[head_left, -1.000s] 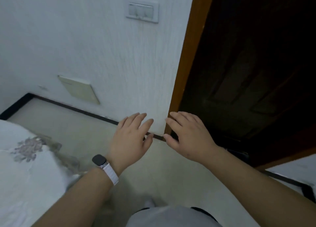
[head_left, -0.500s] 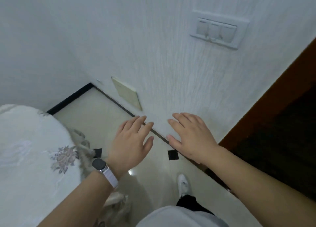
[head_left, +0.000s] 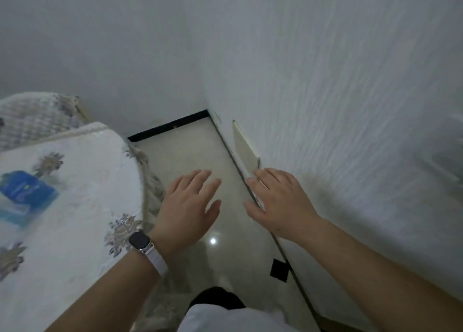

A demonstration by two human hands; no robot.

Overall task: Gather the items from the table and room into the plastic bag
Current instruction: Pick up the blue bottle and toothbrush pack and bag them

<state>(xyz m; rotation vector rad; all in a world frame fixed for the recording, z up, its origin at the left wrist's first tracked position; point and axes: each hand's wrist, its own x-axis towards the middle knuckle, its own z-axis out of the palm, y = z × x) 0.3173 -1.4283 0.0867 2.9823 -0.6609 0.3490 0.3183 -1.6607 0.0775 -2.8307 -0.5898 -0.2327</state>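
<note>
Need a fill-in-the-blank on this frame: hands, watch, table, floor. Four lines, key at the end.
1. The watch is worn on the ___ wrist.
2. The left hand and the right hand are spread flat and hold ___.
3. The packet lying on the table is ___ in colour.
4. The small square tile set in the pale floor is ___.

Missing words: left; nothing; blue; black.

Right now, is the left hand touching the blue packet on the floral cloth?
Apart. The head view shows the left hand over the floor, bare floral cloth lying between it and the blue packet.
</note>
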